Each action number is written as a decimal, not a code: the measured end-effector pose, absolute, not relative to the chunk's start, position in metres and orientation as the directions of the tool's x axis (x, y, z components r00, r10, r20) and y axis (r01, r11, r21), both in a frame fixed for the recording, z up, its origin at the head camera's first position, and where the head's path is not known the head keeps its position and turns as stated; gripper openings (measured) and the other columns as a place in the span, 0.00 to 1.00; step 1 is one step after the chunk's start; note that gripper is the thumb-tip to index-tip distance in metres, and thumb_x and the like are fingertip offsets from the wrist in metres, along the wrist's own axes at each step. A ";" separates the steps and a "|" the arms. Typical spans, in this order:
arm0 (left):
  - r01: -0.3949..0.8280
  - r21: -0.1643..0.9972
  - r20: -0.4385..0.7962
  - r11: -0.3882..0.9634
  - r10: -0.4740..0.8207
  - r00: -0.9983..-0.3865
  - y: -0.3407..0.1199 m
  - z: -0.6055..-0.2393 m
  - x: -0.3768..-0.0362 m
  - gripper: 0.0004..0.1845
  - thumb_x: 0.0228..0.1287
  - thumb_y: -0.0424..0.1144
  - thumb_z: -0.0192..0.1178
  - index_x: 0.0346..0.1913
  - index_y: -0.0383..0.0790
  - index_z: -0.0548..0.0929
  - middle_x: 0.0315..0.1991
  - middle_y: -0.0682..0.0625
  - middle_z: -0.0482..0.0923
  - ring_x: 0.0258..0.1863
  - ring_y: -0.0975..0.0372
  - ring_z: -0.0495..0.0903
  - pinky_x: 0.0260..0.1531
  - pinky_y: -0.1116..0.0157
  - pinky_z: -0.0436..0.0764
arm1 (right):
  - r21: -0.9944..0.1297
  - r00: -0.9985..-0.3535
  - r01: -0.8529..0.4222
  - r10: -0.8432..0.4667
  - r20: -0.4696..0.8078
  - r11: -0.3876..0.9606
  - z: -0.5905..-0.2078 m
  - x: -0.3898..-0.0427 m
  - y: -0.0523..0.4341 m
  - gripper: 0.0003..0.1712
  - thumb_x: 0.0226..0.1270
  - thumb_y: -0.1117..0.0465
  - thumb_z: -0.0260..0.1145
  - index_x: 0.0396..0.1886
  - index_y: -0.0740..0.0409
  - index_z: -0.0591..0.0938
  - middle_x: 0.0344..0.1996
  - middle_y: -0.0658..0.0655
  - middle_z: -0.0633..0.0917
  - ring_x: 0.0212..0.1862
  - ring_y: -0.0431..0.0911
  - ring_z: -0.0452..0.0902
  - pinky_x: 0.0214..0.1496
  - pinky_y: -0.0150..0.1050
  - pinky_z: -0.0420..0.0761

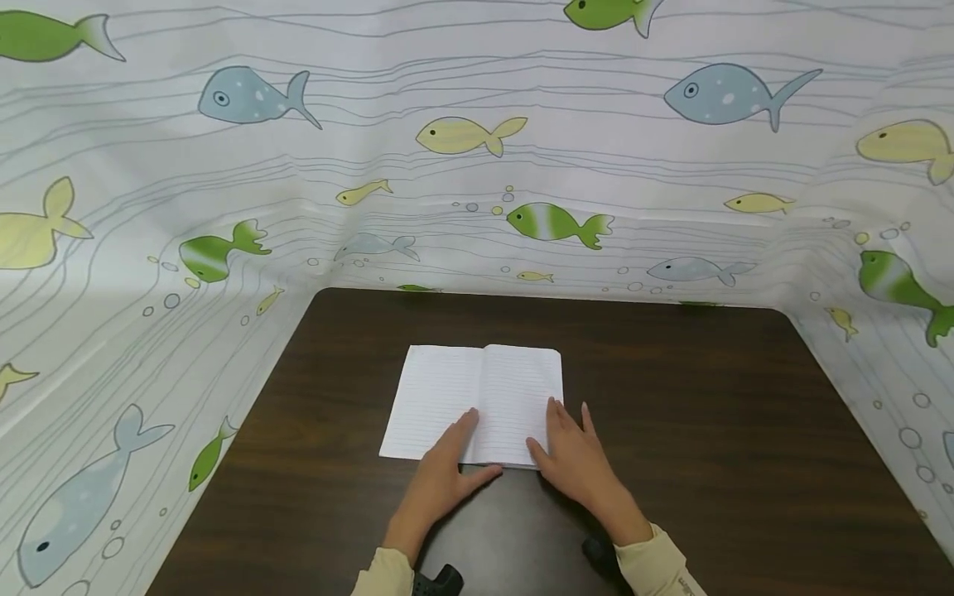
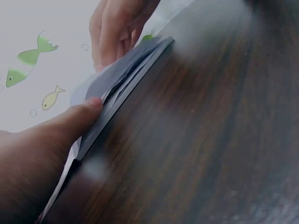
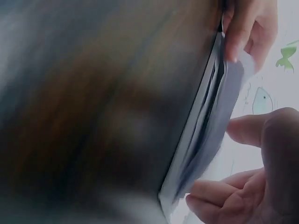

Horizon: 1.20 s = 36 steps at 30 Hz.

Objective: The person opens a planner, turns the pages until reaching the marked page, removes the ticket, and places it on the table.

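An open notebook (image 1: 477,401) with lined white pages lies flat in the middle of a dark wooden table (image 1: 686,397). My left hand (image 1: 450,462) rests on its lower middle near the spine, fingers straight. My right hand (image 1: 570,451) lies on the lower right corner of the right page, fingers stretched along the page edge. In the left wrist view my thumb (image 2: 77,119) presses the notebook's near edge (image 2: 126,88), with the other hand (image 2: 117,28) beyond. In the right wrist view the slightly lifted pages (image 3: 205,126) sit by my right fingers (image 3: 219,198).
A white cloth printed with green, blue and yellow fish (image 1: 522,165) walls the table on the left, back and right. Bare dark tabletop spreads to both sides of the notebook and behind it.
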<state>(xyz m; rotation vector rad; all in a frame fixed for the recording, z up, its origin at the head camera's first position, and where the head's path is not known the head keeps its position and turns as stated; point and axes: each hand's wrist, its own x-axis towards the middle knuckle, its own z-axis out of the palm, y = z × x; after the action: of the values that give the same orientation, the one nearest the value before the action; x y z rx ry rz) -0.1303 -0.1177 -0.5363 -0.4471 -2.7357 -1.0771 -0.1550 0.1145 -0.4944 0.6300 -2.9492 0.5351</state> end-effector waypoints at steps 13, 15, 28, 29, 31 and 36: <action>0.382 0.709 0.356 0.593 0.167 -0.919 -0.128 -0.537 -0.129 0.42 0.54 0.55 0.70 0.67 0.36 0.69 0.62 0.45 0.74 0.62 0.56 0.73 0.59 0.54 0.73 | -0.508 -0.900 -0.399 -0.432 0.058 0.763 -0.492 -0.157 0.110 0.36 0.77 0.43 0.47 0.71 0.66 0.65 0.70 0.60 0.66 0.72 0.49 0.60 0.73 0.59 0.46; 0.389 0.719 0.362 0.575 0.168 -0.917 -0.131 -0.537 -0.129 0.38 0.54 0.53 0.71 0.64 0.37 0.73 0.59 0.47 0.76 0.60 0.56 0.75 0.58 0.54 0.74 | -0.520 -0.895 -0.403 -0.442 0.055 0.753 -0.492 -0.158 0.111 0.35 0.77 0.44 0.48 0.71 0.65 0.66 0.70 0.59 0.67 0.72 0.49 0.60 0.74 0.59 0.46; 0.338 0.808 0.352 0.482 0.066 -0.934 -0.131 -0.528 -0.120 0.31 0.63 0.26 0.58 0.69 0.30 0.63 0.59 0.40 0.74 0.56 0.51 0.78 0.55 0.53 0.76 | -0.539 -0.928 -0.364 -0.343 0.144 0.759 -0.489 -0.163 0.123 0.35 0.78 0.43 0.46 0.71 0.65 0.66 0.69 0.61 0.69 0.71 0.55 0.61 0.71 0.65 0.45; 0.309 0.819 0.347 0.484 0.011 -0.938 -0.130 -0.527 -0.119 0.33 0.62 0.23 0.57 0.70 0.30 0.61 0.60 0.38 0.73 0.57 0.50 0.77 0.55 0.53 0.76 | -0.536 -0.930 -0.362 -0.332 0.156 0.763 -0.488 -0.163 0.124 0.35 0.78 0.43 0.46 0.71 0.65 0.65 0.69 0.61 0.69 0.71 0.55 0.61 0.71 0.65 0.45; 0.251 0.804 0.362 0.540 -0.108 -0.926 -0.129 -0.526 -0.119 0.39 0.56 0.18 0.58 0.72 0.30 0.58 0.63 0.36 0.68 0.59 0.47 0.74 0.56 0.52 0.75 | -0.531 -0.933 -0.358 -0.312 0.177 0.768 -0.487 -0.163 0.126 0.36 0.78 0.42 0.45 0.71 0.65 0.65 0.68 0.62 0.69 0.71 0.56 0.61 0.71 0.65 0.45; 0.095 0.588 0.498 0.804 -0.266 -0.826 -0.127 -0.524 -0.124 0.50 0.40 0.13 0.61 0.72 0.31 0.57 0.69 0.31 0.57 0.69 0.41 0.57 0.66 0.44 0.59 | -0.522 -0.937 -0.350 -0.296 0.187 0.778 -0.486 -0.159 0.130 0.36 0.76 0.43 0.49 0.71 0.65 0.66 0.66 0.63 0.71 0.70 0.56 0.62 0.71 0.65 0.44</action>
<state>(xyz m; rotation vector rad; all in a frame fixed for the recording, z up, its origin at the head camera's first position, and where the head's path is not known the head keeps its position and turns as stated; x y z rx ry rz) -0.1239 -0.1271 -0.5238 0.1256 -2.4093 -0.8260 -0.1594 0.1297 -0.4865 0.5232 -2.8726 0.8710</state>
